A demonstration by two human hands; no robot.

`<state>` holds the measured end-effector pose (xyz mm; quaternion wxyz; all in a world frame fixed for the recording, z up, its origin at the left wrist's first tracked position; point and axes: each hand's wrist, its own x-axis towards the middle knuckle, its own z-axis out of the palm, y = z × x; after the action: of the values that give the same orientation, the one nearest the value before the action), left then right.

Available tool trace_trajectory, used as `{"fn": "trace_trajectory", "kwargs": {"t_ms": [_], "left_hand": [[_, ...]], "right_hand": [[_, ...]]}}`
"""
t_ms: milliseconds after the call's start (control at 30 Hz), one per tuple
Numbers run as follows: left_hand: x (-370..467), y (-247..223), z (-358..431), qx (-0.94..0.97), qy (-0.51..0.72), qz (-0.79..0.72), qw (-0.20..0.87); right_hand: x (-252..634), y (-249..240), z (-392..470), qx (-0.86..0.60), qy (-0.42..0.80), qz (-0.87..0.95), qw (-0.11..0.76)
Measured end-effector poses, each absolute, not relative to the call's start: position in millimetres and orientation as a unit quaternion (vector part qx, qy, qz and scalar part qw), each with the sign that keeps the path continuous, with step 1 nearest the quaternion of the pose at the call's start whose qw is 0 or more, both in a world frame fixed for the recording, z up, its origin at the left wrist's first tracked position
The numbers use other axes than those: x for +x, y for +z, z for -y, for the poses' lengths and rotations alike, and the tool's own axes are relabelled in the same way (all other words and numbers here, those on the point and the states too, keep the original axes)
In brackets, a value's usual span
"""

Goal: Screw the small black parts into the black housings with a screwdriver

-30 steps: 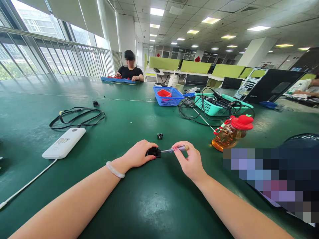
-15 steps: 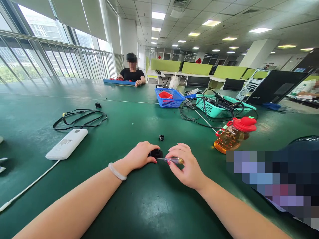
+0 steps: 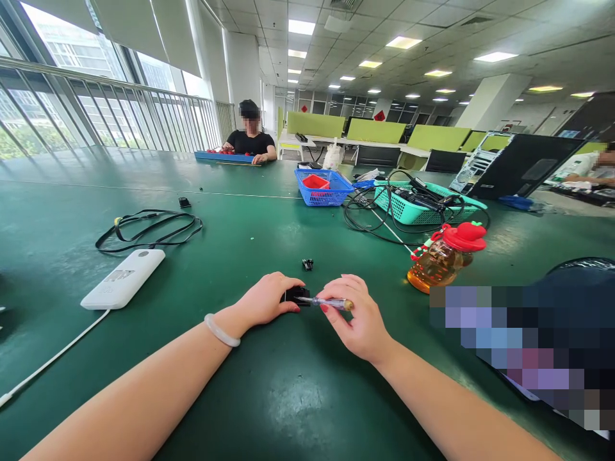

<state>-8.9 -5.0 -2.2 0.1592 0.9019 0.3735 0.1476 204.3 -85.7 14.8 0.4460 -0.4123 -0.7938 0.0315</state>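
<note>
My left hand [image 3: 269, 298] is closed on a small black block-like part [image 3: 296, 295], thumb at the near side and fingers at the far side, low on the green table [image 3: 230, 397]. In my right hand [image 3: 358, 314] is a screwdriver [image 3: 336, 303] with a clear handle and a yellowish end. Its thin shaft points left, and its tip lies at the black part; whether it sits in a screw is too small to tell. Just beyond the hands lies a small dark piece [image 3: 307, 264], apart from both.
A white power bank [image 3: 123, 279] with cables lies left. At the right are a bottle of amber liquid [image 3: 435, 266], a green basket of cables [image 3: 408, 208] and a blurred dark item [image 3: 542, 339]. Farther back stand a blue basket [image 3: 324, 195] and a seated person [image 3: 250, 137].
The screwdriver's tip has shifted from the near edge of the black part up onto it, and the shaft now slants more. The whole view has moved slightly.
</note>
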Motion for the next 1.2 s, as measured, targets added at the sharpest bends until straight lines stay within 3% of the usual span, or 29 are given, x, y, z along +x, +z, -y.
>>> {"fn": "trace_trajectory", "kwargs": {"t_ms": [733, 967, 1200], "left_hand": [[-9.1, -2.0, 4.7, 0.877, 0.219, -0.391, 0.174], [-8.7, 0.8, 5.7, 0.849, 0.294, -0.427, 0.1], [-10.1, -7.9, 1.3, 0.83, 0.212, -0.514, 0.045]], "right_hand": [[204.7, 10.5, 79.3, -0.439, 0.052, 0.789, 0.427], [211.4, 9.8, 77.4, -0.436, -0.006, 0.745, 0.505], [222.4, -12.5, 54.8, -0.516, 0.076, 0.702, 0.486]]}}
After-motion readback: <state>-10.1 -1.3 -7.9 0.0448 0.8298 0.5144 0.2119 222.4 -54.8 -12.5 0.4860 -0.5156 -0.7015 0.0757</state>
